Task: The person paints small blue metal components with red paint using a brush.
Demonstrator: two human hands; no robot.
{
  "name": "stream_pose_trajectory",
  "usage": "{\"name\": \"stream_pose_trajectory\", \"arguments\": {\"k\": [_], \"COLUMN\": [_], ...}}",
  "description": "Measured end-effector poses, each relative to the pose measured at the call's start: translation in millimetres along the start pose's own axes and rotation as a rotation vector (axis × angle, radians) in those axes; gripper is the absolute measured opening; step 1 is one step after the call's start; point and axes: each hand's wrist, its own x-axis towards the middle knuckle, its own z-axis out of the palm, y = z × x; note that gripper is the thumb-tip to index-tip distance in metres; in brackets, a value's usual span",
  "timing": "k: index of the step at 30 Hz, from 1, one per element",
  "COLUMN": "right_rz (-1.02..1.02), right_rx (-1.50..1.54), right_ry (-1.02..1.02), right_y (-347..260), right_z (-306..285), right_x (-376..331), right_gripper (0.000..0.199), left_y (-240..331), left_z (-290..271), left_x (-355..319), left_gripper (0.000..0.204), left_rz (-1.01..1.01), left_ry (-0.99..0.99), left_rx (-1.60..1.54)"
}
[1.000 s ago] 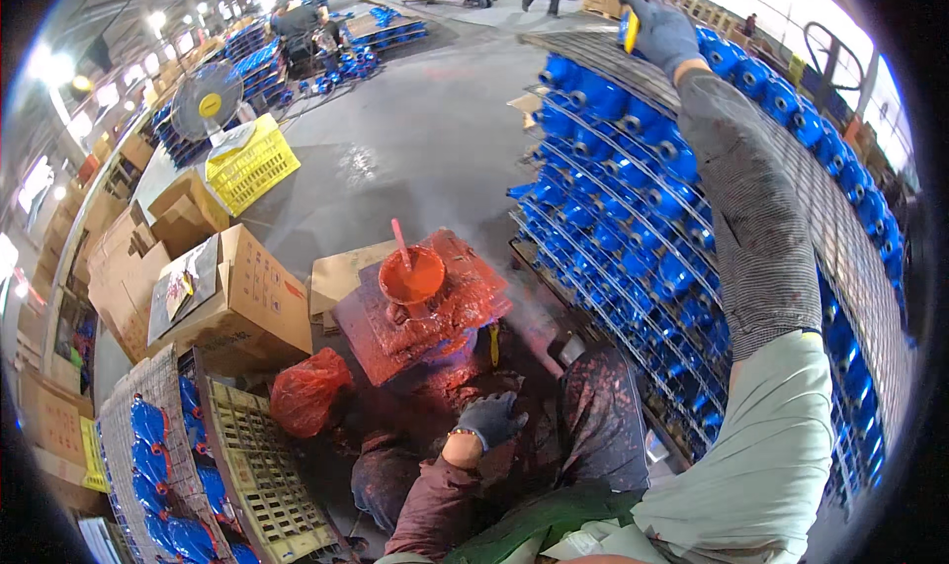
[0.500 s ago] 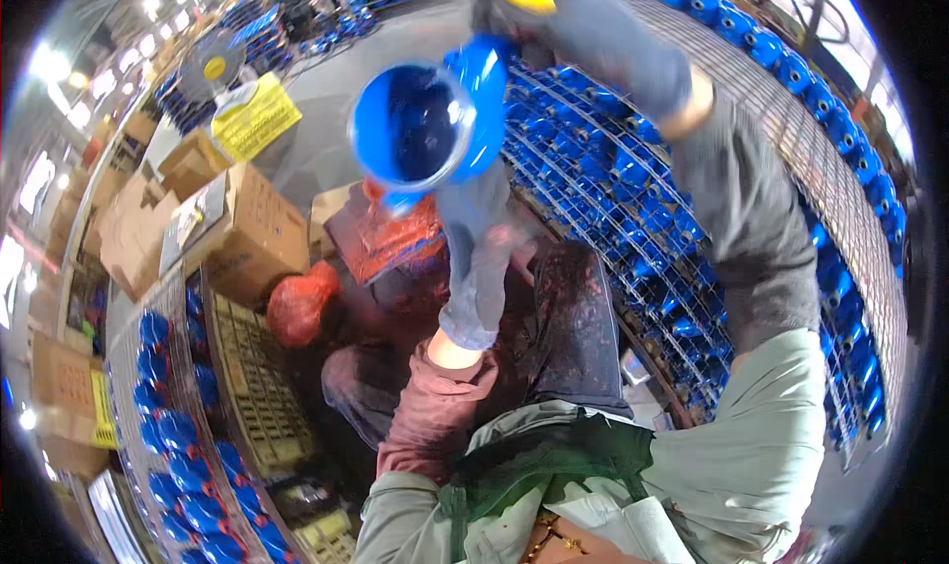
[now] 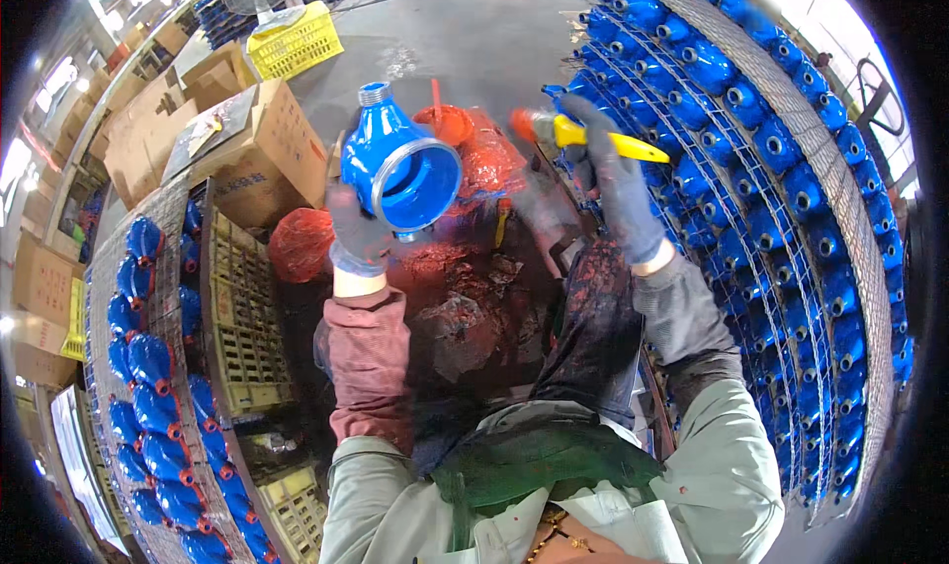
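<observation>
My left hand [image 3: 356, 236], in a dark glove, holds up a blue cast valve body [image 3: 397, 167] with its wide round opening turned toward me and a threaded metal end at the top. My right hand [image 3: 618, 183], also gloved, grips a brush with a yellow handle [image 3: 603, 141]; its red-stained tip [image 3: 524, 124] points left, a short gap from the valve body. Below both hands lies a red-smeared work surface [image 3: 465, 307] with an orange bowl of red paint [image 3: 445, 124] and a stick standing in it.
A wire rack full of several blue valve bodies [image 3: 781, 198] curves along the right. More blue bodies fill a wire crate [image 3: 148, 366] at the left, beside yellowish plastic trays [image 3: 242, 317]. Cardboard boxes [image 3: 262, 149], a yellow crate [image 3: 292, 40], a fan and a red bag [image 3: 301, 243] stand behind.
My right hand came down from the rack at the far right with the yellow-handled brush. My left hand lifted the blue valve body from my lap up in front of me.
</observation>
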Motion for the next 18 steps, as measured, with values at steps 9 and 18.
{"name": "stream_pose_trajectory", "arguments": {"k": [9,18], "right_rz": [-0.312,-0.104], "right_rx": [-0.773,-0.774], "right_ry": [0.006,0.040], "right_y": [189,245], "right_z": [41,77], "right_x": [139,205], "right_gripper": [0.020,0.037], "left_y": [-43,2], "left_z": [-55,-59], "left_x": [-17,0], "left_gripper": [0.039,0.068], "left_rz": [0.088,-0.020], "left_ry": [0.562,0.469], "left_rx": [0.147,-1.279]}}
